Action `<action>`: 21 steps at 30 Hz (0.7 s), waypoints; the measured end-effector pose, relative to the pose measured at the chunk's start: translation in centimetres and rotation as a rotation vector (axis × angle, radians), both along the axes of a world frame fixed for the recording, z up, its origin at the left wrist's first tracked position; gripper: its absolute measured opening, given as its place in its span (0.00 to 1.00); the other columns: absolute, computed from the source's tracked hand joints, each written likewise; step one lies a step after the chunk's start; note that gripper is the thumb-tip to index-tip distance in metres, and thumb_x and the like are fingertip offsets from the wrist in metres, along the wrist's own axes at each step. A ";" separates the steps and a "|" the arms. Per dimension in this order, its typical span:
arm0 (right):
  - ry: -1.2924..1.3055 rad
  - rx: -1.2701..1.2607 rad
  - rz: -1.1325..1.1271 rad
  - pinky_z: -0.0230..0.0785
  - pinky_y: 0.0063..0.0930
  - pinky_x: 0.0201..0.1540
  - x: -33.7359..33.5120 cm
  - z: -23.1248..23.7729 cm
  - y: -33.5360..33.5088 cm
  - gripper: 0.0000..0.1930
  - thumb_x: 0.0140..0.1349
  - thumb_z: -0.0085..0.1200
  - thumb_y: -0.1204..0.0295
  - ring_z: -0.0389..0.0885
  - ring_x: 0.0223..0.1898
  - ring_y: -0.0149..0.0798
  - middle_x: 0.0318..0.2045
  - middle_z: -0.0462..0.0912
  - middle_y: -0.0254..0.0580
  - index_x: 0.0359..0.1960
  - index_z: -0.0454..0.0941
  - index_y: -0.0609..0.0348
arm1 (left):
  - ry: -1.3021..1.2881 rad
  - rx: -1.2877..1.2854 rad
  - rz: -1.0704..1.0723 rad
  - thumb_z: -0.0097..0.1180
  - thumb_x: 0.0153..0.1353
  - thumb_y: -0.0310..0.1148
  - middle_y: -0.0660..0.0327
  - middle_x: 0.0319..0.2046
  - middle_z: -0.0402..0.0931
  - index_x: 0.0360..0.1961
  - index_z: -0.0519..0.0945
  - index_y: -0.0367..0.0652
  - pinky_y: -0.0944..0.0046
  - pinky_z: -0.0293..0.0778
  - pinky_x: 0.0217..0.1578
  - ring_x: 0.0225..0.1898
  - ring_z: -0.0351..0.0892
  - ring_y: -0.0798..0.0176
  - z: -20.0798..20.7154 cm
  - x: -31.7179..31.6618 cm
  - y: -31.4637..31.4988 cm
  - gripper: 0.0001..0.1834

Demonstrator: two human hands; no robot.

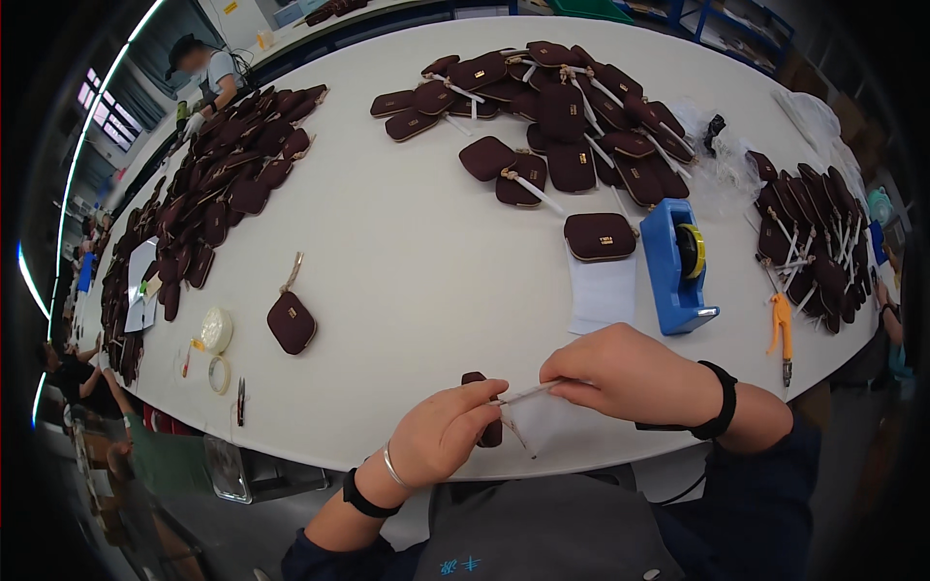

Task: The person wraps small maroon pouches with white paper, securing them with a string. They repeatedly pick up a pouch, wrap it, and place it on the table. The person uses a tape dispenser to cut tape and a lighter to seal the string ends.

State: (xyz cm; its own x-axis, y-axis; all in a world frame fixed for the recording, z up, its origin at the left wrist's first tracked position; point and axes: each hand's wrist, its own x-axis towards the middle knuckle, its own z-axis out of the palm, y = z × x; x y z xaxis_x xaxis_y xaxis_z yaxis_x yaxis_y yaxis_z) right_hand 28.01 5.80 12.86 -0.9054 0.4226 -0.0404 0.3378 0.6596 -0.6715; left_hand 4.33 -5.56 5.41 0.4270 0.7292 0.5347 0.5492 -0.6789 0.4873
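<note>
At the table's near edge, my left hand (448, 434) pinches a pale cord beside a small dark maroon zip pouch (491, 433), which lies partly hidden under my fingers. My right hand (630, 378) is closed on the other end of a thin whitish strip (528, 392) stretched between both hands. A loose tail of cord hangs below it. Just beyond my right hand another maroon pouch (599, 236) rests on the top of a white paper sheet (603, 290).
A blue tape dispenser (668, 266) stands right of the paper, with an orange air gun (780, 329) farther right. Piles of pouches (562, 111) lie far and at both sides. A single pouch (292, 323), tape rolls (218, 329) and snips (241, 402) are on the left.
</note>
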 end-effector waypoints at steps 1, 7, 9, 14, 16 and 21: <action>0.001 0.081 0.005 0.72 0.35 0.34 0.1 -0.2 -0.2 0.07 0.60 0.58 0.72 0.81 0.29 0.46 0.26 0.81 0.45 0.38 0.79 0.60 | -0.035 -0.046 -0.019 0.57 0.52 0.18 0.42 0.49 0.77 0.40 0.74 0.34 0.58 0.79 0.36 0.36 0.80 0.48 -0.1 0.0 0.1 0.13; 0.172 0.324 -0.022 0.70 0.40 0.32 0.3 -2.2 -1.1 0.02 0.57 0.51 0.77 0.77 0.27 0.50 0.21 0.74 0.46 0.30 0.72 0.60 | -0.177 -0.264 0.019 0.56 0.54 0.13 0.48 0.48 0.80 0.39 0.73 0.38 0.63 0.80 0.37 0.38 0.83 0.53 1.6 0.4 0.6 0.13; 0.184 0.312 -0.061 0.70 0.39 0.33 0.2 -2.4 -1.2 0.03 0.58 0.52 0.76 0.79 0.28 0.50 0.23 0.76 0.47 0.32 0.73 0.62 | -0.208 -0.325 0.059 0.56 0.55 0.13 0.48 0.47 0.80 0.38 0.74 0.38 0.63 0.80 0.38 0.37 0.83 0.55 2.1 0.7 0.6 0.12; 0.096 -0.108 -0.105 0.70 0.33 0.32 0.0 -1.9 -1.2 0.08 0.59 0.60 0.73 0.80 0.29 0.47 0.26 0.81 0.45 0.38 0.77 0.63 | -0.339 -0.432 0.096 0.56 0.58 0.15 0.49 0.45 0.82 0.38 0.75 0.36 0.66 0.80 0.39 0.36 0.83 0.61 2.7 1.3 0.7 0.08; 0.070 -0.230 -0.130 0.70 0.30 0.32 -0.1 -1.6 -1.1 0.09 0.59 0.60 0.73 0.80 0.27 0.43 0.26 0.81 0.45 0.39 0.78 0.63 | -0.384 -0.521 0.104 0.57 0.58 0.16 0.49 0.43 0.83 0.38 0.76 0.35 0.67 0.79 0.38 0.35 0.83 0.64 2.7 1.4 0.6 0.07; 0.071 -0.496 -0.160 0.70 0.29 0.31 -0.2 -1.5 -0.8 0.08 0.61 0.58 0.72 0.80 0.25 0.35 0.25 0.83 0.45 0.37 0.79 0.65 | -0.342 -0.602 0.175 0.61 0.59 0.19 0.51 0.40 0.83 0.38 0.77 0.34 0.68 0.77 0.36 0.33 0.81 0.65 2.6 1.3 0.3 0.07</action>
State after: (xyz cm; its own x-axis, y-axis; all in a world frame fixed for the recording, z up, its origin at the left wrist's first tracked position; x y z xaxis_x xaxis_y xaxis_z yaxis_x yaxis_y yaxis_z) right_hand 27.81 5.00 11.35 -0.8389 0.5017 -0.2111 0.3502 0.2007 -0.9149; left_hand 5.66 -5.28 8.04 0.1572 0.9824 0.1005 0.3750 -0.1536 0.9142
